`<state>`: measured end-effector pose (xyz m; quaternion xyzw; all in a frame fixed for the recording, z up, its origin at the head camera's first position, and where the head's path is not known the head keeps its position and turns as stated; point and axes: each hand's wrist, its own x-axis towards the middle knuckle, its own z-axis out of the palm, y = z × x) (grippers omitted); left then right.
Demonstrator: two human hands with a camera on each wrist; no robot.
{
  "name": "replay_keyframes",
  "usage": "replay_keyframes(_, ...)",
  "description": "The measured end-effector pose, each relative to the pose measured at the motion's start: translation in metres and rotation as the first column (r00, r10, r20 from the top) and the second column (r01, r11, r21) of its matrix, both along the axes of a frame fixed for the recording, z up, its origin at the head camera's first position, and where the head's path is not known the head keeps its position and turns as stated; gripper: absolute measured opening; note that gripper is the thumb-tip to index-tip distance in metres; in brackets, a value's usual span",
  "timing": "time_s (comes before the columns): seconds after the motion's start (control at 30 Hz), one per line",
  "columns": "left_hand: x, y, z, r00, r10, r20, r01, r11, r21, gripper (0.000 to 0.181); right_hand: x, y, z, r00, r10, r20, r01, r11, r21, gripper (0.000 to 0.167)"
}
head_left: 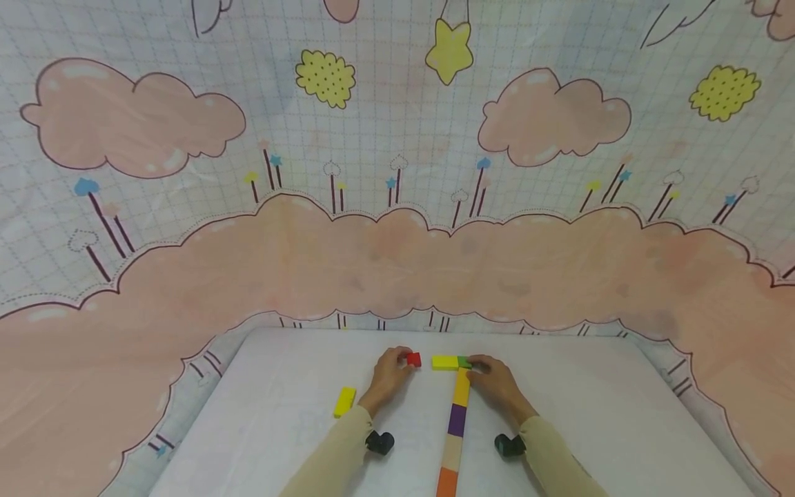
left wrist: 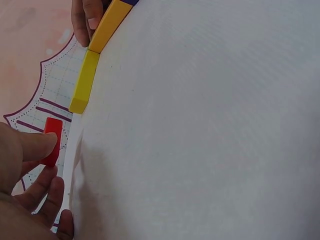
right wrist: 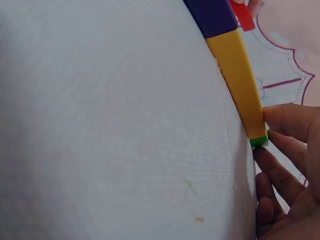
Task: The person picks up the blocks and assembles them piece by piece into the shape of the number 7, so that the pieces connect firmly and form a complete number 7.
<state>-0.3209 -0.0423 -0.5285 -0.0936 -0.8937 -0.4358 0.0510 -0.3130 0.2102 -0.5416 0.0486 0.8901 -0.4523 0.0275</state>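
Observation:
My left hand point(head_left: 388, 376) pinches a small red block point(head_left: 414, 359) between thumb and fingers, left of the row's far end. In the left wrist view the red block point(left wrist: 52, 142) is held apart from a yellow block point(left wrist: 85, 82). At the far end, my right hand point(head_left: 497, 383) has its fingers around a green block point(head_left: 464, 362). Its thumb touches the side of an orange-yellow block point(head_left: 462, 386). The green block abuts the yellow block point(head_left: 444, 362), forming a crosspiece over the row. In the right wrist view, the green block point(right wrist: 259, 142) is mostly hidden.
From the orange-yellow block the row runs toward me through purple point(head_left: 456, 420), beige point(head_left: 451, 452) and orange point(head_left: 447, 482) blocks. Another yellow block point(head_left: 345, 402) lies left of my left forearm. The white table point(head_left: 279, 373) ends before a patterned cloth backdrop point(head_left: 373, 269).

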Motion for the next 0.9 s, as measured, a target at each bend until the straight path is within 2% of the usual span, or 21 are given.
replay_keyframes(0.07,0.0004,0.0009,0.0004,1.000,0.003,0.001,-0.003,1.000,-0.006,0.029,0.0005,-0.0002,-0.0004,1.000,-0.003,0.008,0.003,1.000,0.001,0.035)
replay_keyframes(0.33,-0.0044,0.0057,-0.0020,0.996,0.029,0.084,-0.030,1.000,0.008,0.031,0.0020,-0.0007,-0.0002,1.000,0.001,-0.006,0.000,1.000,0.009,0.034)
replay_keyframes(0.63,-0.0052,0.0067,-0.0040,0.995,0.034,0.091,-0.034,0.999,-0.002,0.033,0.0013,-0.0013,-0.0020,1.000,-0.004,0.012,0.004,1.000,0.010,0.034)
replay_keyframes(0.9,-0.0077,0.0080,-0.0054,0.997,0.013,0.075,-0.011,1.000,-0.028,0.031,-0.0009,-0.0005,-0.0036,1.000,-0.003,0.020,0.003,1.000,0.011,0.034)
